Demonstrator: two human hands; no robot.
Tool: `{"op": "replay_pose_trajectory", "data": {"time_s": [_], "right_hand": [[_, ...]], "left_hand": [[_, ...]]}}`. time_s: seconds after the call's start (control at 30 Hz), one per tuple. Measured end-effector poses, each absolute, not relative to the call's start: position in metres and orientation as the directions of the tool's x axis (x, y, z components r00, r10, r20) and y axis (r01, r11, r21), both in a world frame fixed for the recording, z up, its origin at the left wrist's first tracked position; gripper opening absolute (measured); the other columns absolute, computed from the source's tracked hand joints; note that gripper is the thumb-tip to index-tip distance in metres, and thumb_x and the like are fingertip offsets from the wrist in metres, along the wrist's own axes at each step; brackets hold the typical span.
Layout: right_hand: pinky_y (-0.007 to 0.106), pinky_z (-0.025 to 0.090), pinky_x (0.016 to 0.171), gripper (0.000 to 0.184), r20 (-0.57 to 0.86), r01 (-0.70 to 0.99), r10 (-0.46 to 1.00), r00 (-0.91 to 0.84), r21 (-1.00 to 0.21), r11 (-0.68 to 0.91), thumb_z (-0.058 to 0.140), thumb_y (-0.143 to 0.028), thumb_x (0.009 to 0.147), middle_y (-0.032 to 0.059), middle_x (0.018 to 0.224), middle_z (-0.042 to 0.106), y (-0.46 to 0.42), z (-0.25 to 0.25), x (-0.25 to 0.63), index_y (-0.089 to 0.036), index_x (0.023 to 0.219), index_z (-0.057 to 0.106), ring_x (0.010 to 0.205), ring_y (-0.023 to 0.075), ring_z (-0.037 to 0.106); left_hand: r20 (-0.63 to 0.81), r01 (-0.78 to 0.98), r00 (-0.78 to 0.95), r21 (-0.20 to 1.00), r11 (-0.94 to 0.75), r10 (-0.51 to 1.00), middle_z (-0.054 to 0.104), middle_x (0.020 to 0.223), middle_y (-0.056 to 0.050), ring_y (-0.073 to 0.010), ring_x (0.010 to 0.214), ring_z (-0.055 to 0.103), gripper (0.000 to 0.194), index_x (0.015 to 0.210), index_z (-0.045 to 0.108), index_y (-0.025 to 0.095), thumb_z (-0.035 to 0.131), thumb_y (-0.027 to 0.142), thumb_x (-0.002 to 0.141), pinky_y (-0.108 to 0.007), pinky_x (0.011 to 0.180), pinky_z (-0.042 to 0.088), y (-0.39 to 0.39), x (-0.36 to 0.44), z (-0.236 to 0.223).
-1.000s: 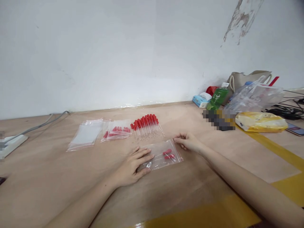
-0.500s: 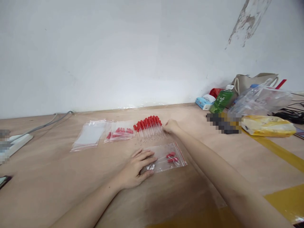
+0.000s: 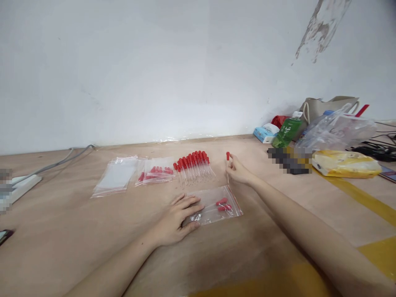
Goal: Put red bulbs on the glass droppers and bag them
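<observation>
My left hand lies flat with its fingers spread on the near end of a clear zip bag that holds two red-bulbed droppers. My right hand is closed on one glass dropper, held upright with its red bulb on top, just beyond the bag's far corner. A row of several red-bulbed droppers lies on the wooden table to the left of that hand.
A filled zip bag and a stack of empty zip bags lie left of the dropper row. At the right stand a green bottle, a clear plastic bag and a yellow packet. A power strip sits far left.
My right hand went from the bag's corner to the dropper row, then drew back to the right with one dropper in it. My left hand stayed on the bag.
</observation>
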State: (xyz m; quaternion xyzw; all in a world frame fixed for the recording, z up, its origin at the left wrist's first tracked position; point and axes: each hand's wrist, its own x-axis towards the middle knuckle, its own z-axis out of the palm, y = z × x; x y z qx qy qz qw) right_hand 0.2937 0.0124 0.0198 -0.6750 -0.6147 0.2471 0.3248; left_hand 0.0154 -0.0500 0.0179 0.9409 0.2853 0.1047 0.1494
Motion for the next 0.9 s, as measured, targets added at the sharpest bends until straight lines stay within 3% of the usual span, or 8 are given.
{"op": "replay_pose_trajectory", "data": {"time_s": [0.1,0.23,0.43,0.73,0.9], "right_hand": [[0.021,0.039,0.038,0.074,0.047,0.261,0.994,0.095,-0.965,0.021,0.042,-0.017,0.069,-0.0103,0.054,0.044,-0.022,0.007,0.301,-0.019,0.132,0.003,0.038,0.0098,0.044],[0.020,0.042,0.039,0.074,0.045,-0.016,0.963,0.264,-0.999,0.051,0.052,-0.017,0.061,-0.0110,0.057,0.048,-0.048,-0.002,0.301,-0.024,0.124,0.013,0.040,0.0084,0.047],[0.024,0.050,0.046,0.050,-0.006,-0.136,0.919,0.393,-0.989,0.052,0.060,-0.024,0.062,-0.0084,0.059,0.055,-0.049,-0.001,0.291,-0.023,0.100,0.027,0.046,0.0101,0.054],[0.028,0.052,0.050,0.047,-0.031,-0.189,0.946,0.322,-0.981,0.032,0.063,-0.028,0.064,-0.0080,0.061,0.056,-0.063,0.002,0.286,-0.025,0.094,0.026,0.048,0.0116,0.057],[0.030,0.052,0.061,0.033,-0.118,-0.247,0.963,0.242,-0.967,-0.056,0.061,-0.031,0.067,-0.0040,0.064,0.057,-0.063,0.003,0.295,-0.023,0.085,0.034,0.057,0.0129,0.061]], "left_hand": [[0.107,0.510,0.813,0.340,-0.790,0.572,0.038,0.135,-0.002,-0.0198,0.125,0.032,0.043,0.128,0.039,0.030,0.040,0.043,0.086,-0.046,0.106,0.018,-0.050,0.016,0.018],[0.106,0.513,0.811,0.347,-0.785,0.576,0.037,0.136,-0.002,-0.0202,0.125,0.032,0.042,0.126,0.041,0.031,0.040,0.043,0.086,-0.047,0.106,0.017,-0.049,0.016,0.017],[0.112,0.505,0.814,0.349,-0.790,0.570,0.038,0.135,-0.002,-0.0199,0.125,0.033,0.041,0.125,0.043,0.031,0.041,0.043,0.086,-0.047,0.106,0.018,-0.050,0.016,0.018],[0.110,0.507,0.812,0.352,-0.787,0.573,0.038,0.135,-0.002,-0.0207,0.125,0.033,0.040,0.125,0.043,0.032,0.041,0.042,0.086,-0.047,0.105,0.018,-0.050,0.016,0.017],[0.127,0.509,0.802,0.363,-0.780,0.583,0.040,0.134,-0.003,-0.0205,0.124,0.035,0.048,0.130,0.034,0.028,0.043,0.041,0.085,-0.046,0.106,0.019,-0.051,0.017,0.019]]}}
